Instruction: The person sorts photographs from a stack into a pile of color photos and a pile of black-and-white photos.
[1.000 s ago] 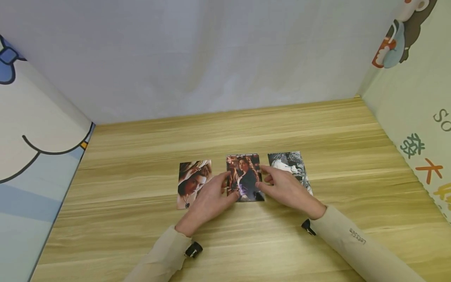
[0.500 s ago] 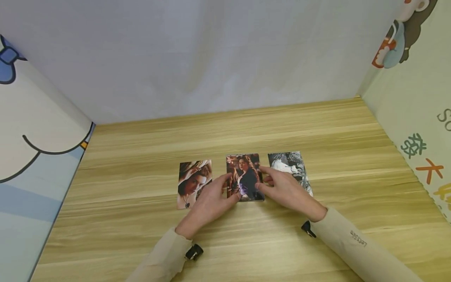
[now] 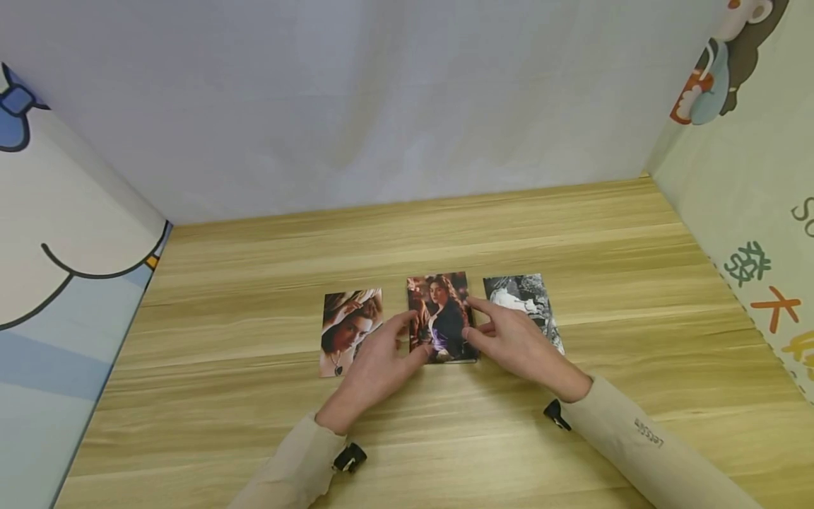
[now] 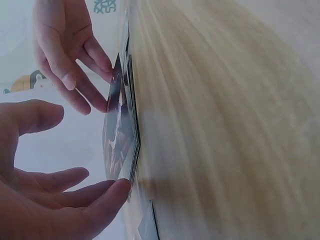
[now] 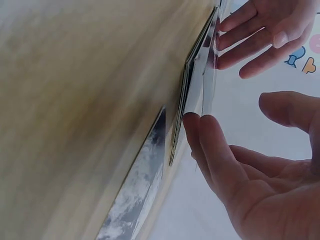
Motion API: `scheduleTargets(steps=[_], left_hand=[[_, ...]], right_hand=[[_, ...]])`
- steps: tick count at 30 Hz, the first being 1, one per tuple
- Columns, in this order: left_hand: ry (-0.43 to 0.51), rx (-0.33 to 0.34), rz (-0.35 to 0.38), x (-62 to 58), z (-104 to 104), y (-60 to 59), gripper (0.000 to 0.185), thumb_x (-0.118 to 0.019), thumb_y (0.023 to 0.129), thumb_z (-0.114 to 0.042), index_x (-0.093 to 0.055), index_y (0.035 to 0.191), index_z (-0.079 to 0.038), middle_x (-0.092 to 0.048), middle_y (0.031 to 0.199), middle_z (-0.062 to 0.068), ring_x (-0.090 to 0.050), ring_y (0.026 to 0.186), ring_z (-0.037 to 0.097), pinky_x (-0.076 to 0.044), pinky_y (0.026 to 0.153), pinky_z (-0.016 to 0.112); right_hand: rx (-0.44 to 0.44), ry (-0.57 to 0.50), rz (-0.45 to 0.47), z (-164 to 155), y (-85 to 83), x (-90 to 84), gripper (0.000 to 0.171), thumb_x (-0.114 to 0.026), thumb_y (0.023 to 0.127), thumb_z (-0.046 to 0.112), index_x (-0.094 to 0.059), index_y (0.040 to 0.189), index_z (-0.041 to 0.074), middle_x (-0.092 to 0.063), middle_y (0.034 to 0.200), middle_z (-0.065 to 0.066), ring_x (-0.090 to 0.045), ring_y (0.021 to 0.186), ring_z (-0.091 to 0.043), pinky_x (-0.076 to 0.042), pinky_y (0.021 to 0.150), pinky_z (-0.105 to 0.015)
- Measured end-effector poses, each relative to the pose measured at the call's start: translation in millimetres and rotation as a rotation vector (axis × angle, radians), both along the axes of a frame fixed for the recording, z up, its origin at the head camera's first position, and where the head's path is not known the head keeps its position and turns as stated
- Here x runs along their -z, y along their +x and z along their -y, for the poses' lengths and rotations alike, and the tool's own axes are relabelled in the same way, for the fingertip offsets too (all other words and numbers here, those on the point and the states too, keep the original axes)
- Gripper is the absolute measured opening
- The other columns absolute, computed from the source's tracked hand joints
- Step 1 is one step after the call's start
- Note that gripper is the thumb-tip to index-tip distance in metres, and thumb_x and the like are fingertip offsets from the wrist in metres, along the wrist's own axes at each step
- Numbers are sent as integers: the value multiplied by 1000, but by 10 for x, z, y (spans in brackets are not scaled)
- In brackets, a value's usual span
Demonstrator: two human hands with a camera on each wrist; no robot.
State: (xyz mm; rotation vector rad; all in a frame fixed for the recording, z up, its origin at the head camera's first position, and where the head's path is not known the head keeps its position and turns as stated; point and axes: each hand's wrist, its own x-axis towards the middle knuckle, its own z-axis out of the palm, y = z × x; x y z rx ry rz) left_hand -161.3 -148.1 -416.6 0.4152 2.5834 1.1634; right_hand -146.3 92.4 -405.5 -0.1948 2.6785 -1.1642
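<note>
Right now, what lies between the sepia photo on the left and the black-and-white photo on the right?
The color portrait photo lies between the sepia photo and the black-and-white photo, with the left hand and right hand at its edges, clearest in the head view.

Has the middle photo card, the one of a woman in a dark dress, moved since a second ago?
Yes. The middle photo card of a woman in a dark dress has its far edge now slightly beyond the far edge of the black-and-white photo card beside it; it lifts off the wooden table.
</note>
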Motion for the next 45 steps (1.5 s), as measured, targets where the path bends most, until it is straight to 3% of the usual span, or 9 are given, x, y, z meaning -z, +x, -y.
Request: scheduleTargets(steps=[6,12,18,24,35,45], left_hand=[[121,-50,21,0,5,-5,62,-72,96,-22,-50,151,-7,-58,143,20,-67,117,37,-58,94,47],[247,-72,15,-4,5,-20,60,-72,94,-7,-50,150,-2,-54,147,18,-70,112,33,-61,84,33],[227,-84,-60,5,12,-27,59,-71,92,0,-54,148,-5,-57,143,15,-73,100,25,-62,74,31],[247,-98,-102,27,0,-32,58,-71,90,4,-55,146,-3,-59,138,15,-74,93,23,-61,71,28],[402,-163,-19,50,4,-53,81,-69,85,9,-35,159,-1,-58,139,19,-74,92,27,-61,74,27],[410,-196,-11,24,33,-47,72,-72,86,6,-46,153,3,-66,129,16,-75,97,28,-61,73,26]], right_hand=[[16,-19,-26,-4,1,-1,58,-67,100,18,-49,151,-1,-63,136,-27,-75,100,-30,-62,72,-35],[43,-58,-35,-13,5,4,59,-69,95,7,-51,150,1,-67,128,-23,-74,100,-28,-61,71,-33],[51,-71,-58,-19,19,21,61,-70,93,2,-51,150,2,-61,138,-22,-72,103,-29,-62,79,-36],[64,-118,-91,-24,33,43,61,-69,92,-2,-50,150,1,-56,144,-22,-70,104,-29,-61,78,-32],[86,-169,-145,-3,35,64,64,-68,92,-6,-47,152,-2,-56,144,-21,-70,102,-25,-61,85,-32],[117,-224,-173,61,30,46,65,-68,89,-10,-47,150,-7,-62,128,-21,-70,100,-28,-60,88,-34]])
